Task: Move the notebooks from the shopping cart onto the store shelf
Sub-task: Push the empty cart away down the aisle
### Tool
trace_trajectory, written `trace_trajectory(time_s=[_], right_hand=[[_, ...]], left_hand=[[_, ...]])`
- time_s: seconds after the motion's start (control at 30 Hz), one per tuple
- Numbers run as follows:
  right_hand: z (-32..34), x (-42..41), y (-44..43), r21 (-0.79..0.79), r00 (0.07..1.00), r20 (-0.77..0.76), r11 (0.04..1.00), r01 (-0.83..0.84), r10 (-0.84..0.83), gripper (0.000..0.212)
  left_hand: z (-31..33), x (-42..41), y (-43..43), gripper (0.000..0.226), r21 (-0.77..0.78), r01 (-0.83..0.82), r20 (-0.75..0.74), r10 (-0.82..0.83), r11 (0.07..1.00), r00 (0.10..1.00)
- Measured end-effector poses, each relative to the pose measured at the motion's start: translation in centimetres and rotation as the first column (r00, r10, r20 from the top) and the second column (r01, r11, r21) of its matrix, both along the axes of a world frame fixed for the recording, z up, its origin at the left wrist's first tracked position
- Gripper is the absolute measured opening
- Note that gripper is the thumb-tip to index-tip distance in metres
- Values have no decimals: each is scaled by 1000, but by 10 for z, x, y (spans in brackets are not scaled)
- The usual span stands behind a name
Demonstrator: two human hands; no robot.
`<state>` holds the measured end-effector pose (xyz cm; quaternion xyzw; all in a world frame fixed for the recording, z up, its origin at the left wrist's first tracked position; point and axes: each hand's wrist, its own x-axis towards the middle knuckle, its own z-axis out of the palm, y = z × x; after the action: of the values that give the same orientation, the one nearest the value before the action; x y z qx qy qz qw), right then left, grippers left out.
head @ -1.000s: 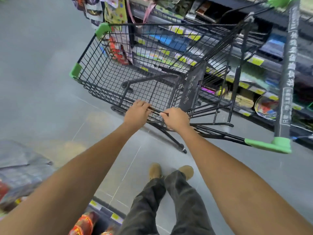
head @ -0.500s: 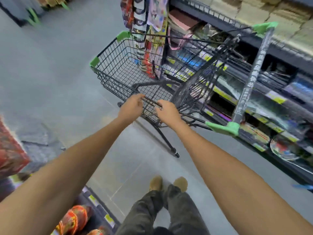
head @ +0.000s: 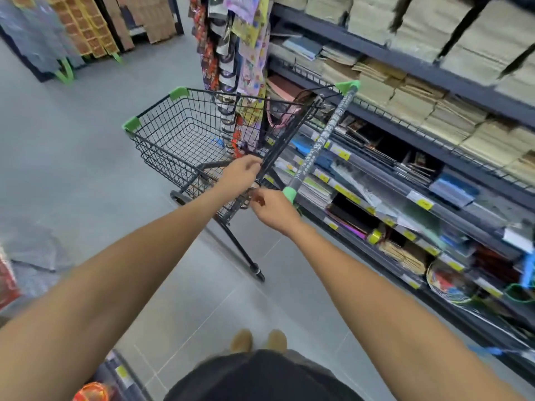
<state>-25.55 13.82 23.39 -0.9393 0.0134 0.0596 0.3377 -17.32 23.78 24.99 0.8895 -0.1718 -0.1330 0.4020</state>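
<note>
The store shelf (head: 411, 63) is running along the aisle to the right of the right hand (head: 275, 211), its upper tiers carrying tan piles of notebooks (head: 451, 117) up beyond that hand. The shopping cart (head: 173, 140) is standing just ahead of the person, its grey handle bar (head: 324, 137) slanting just right of both hands. The left hand (head: 241, 173) is curling its fingers round the cart's rear wire flap (head: 289, 131). The right hand, just below it, is gripping the same flap's lower end.

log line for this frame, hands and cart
left hand: grips rear wire gate of shopping cart | right hand: grips gate's lower edge | cart basket: looks empty | store shelf: on cart's right
</note>
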Motion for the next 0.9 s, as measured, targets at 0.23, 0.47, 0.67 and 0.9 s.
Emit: trace_trajectory(time_s=[0.23, 0.47, 0.67, 0.9], right_hand=[[13, 6, -51, -46, 981, 134, 988, 144, -137, 25], [6, 39, -62, -30, 984, 111, 989, 144, -140, 29], [16, 71, -48, 28, 981, 164, 994, 102, -105, 27], [14, 115, -23, -208, 975, 176, 973, -95, 133, 28]], left_hand=[[4, 2, -45, 43, 94, 46, -252, -21, 994, 968], [-11, 15, -20, 72, 484, -37, 7, 39, 874, 999], [-1, 24, 17, 75, 798, 1, -64, 83, 603, 995], [-13, 19, 59, 76, 673, -202, 19, 256, 712, 966]])
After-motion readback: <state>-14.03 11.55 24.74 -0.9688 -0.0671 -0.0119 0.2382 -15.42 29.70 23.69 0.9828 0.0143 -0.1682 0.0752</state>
